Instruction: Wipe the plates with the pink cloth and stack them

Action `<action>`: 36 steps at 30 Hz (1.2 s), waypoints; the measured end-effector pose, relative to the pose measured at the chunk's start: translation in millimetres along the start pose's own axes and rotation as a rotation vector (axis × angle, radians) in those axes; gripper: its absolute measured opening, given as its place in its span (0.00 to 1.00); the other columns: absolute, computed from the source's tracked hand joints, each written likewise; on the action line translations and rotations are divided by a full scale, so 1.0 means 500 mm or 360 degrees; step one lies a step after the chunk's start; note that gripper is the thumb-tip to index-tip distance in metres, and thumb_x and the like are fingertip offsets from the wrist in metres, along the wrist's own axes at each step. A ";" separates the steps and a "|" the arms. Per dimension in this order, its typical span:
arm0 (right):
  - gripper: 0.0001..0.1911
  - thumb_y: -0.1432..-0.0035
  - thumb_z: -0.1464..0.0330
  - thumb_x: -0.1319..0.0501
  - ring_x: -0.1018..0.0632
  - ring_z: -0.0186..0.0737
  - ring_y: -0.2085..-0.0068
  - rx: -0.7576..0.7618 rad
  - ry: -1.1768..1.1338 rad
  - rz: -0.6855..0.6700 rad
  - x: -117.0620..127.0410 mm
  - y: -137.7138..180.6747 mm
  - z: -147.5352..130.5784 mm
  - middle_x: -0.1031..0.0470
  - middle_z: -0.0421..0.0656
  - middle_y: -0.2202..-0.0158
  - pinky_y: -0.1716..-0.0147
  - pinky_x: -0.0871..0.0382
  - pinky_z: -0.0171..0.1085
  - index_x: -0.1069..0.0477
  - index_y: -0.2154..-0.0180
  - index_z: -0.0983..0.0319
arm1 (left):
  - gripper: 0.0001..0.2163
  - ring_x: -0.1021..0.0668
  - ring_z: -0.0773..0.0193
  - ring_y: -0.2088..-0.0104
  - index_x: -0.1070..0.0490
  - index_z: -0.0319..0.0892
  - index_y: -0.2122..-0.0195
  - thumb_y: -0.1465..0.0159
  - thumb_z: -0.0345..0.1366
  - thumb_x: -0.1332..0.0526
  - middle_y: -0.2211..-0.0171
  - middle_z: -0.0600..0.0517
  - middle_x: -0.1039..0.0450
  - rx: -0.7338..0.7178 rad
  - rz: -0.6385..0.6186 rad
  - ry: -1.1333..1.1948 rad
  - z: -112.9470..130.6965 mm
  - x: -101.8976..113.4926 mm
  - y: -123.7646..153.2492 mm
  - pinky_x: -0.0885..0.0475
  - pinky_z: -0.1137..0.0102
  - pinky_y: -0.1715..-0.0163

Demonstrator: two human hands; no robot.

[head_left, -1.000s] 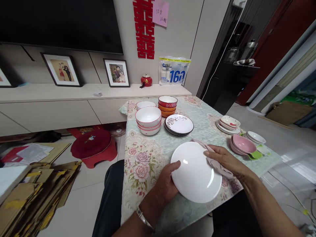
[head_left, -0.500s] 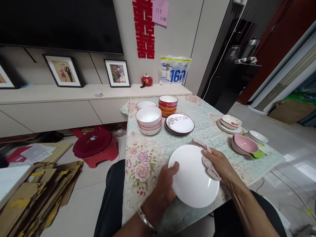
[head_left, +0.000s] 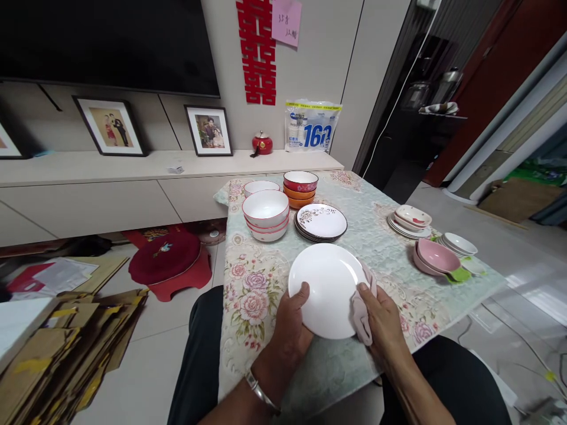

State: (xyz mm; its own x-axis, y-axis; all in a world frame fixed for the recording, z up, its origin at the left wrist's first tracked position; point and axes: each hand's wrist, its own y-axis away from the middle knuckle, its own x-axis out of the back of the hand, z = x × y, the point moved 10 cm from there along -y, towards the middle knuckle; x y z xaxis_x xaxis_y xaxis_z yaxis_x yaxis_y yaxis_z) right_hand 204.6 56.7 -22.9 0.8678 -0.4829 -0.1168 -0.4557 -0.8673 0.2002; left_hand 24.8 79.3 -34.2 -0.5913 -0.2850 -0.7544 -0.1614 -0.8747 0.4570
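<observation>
A plain white plate (head_left: 326,286) lies over the near part of the floral tablecloth (head_left: 257,277). My left hand (head_left: 291,327) grips its near-left rim, thumb on top. My right hand (head_left: 381,327) pinches a pale pink cloth (head_left: 362,307) against the plate's right rim. Just beyond the plate sits a stack of flower-patterned plates (head_left: 321,222).
White bowls with red rims (head_left: 266,212), red and orange bowls (head_left: 301,188), small dishes (head_left: 411,220), and pink and white bowls (head_left: 436,258) stand on the table. A red stool (head_left: 166,262) and flattened cardboard (head_left: 62,348) are on the floor to the left.
The plate has shifted left and away from me. My right hand with the cloth slid from the plate's upper right rim down to its lower right rim, nearer to me.
</observation>
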 end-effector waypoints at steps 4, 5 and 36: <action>0.23 0.52 0.49 0.30 0.29 0.36 0.78 -0.0019 0.0376 -0.0314 0.011 -0.063 -0.054 0.27 0.39 0.78 0.80 0.37 0.33 0.27 0.66 0.62 | 0.21 0.20 0.44 0.50 0.27 0.33 0.49 0.43 0.36 0.33 0.57 0.40 0.18 0.0096 -0.0177 0.0026 -0.012 -0.023 0.003 0.27 0.56 0.48; 0.23 0.52 0.50 0.29 0.27 0.37 0.77 -0.0030 0.0432 -0.0414 0.011 -0.076 -0.072 0.26 0.39 0.77 0.79 0.36 0.33 0.26 0.66 0.62 | 0.21 0.21 0.44 0.49 0.26 0.33 0.50 0.42 0.37 0.33 0.57 0.39 0.18 0.0150 -0.0214 0.0027 -0.018 -0.027 0.004 0.28 0.56 0.47; 0.22 0.52 0.52 0.28 0.27 0.36 0.77 -0.0068 0.0275 -0.0335 -0.003 -0.053 -0.039 0.25 0.39 0.76 0.80 0.34 0.33 0.27 0.64 0.61 | 0.20 0.19 0.43 0.52 0.25 0.35 0.48 0.41 0.37 0.36 0.59 0.40 0.17 0.0191 -0.0100 0.0012 -0.008 -0.017 0.001 0.25 0.54 0.50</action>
State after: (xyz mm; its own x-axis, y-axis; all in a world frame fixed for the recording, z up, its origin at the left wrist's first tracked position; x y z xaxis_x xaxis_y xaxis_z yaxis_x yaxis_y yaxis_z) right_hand 219.2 82.7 -9.3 0.9652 -0.2615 0.0067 -0.2560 -0.9388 0.2305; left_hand 32.8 79.7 -29.4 -0.5713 -0.2345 -0.7865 -0.2914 -0.8380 0.4614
